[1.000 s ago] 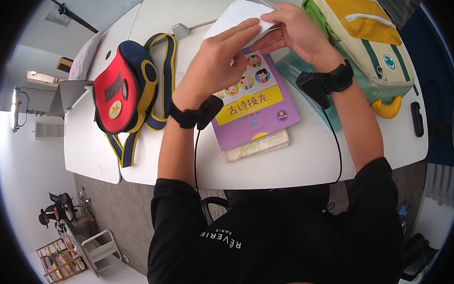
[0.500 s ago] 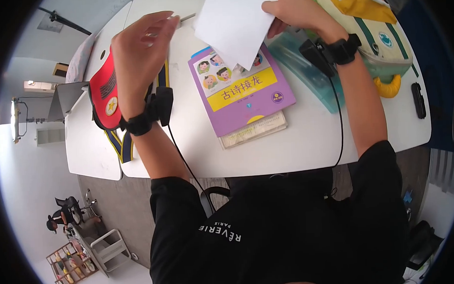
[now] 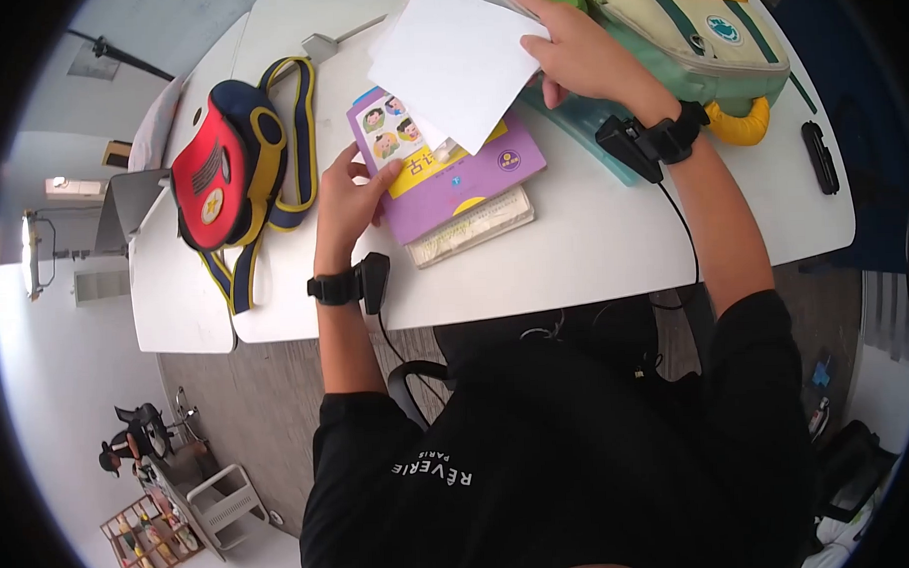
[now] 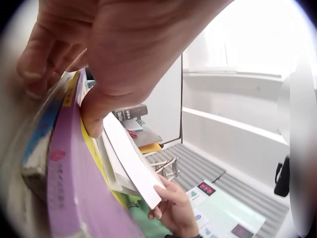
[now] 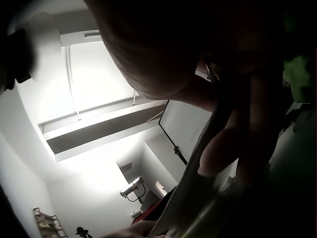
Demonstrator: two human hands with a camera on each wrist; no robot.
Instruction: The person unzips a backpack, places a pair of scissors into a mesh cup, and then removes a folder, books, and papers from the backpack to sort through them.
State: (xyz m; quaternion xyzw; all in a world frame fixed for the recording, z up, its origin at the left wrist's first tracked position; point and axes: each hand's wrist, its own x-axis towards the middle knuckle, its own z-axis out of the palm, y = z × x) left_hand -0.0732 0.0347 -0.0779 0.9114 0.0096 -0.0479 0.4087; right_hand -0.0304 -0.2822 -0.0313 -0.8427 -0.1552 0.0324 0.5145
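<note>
My left hand (image 3: 349, 200) grips the left edge of a purple book (image 3: 446, 196) with a yellow title band and cartoon children. Its thumb lies on the cover, and in the left wrist view the fingers reach round the book's side. Beneath the purple book lies a worn, pale book (image 3: 473, 229) on the table. Over the upper part of the cover, my right hand (image 3: 589, 59) pinches white sheets of paper (image 3: 462, 68) by their right edge, thumb on top. In the left wrist view the paper (image 4: 130, 156) stands out from the cover. The right wrist view is dark.
A red and navy bag (image 3: 210, 172) with a strap sits at the left of the white table (image 3: 573, 245). To the right are a teal translucent case (image 3: 588, 139), a cream and green backpack (image 3: 666, 41) and a small black object (image 3: 821, 158).
The left hand has left the paper, swung left, then come down to the purple book's left edge. The right hand still holds the paper, now lower over the cover.
</note>
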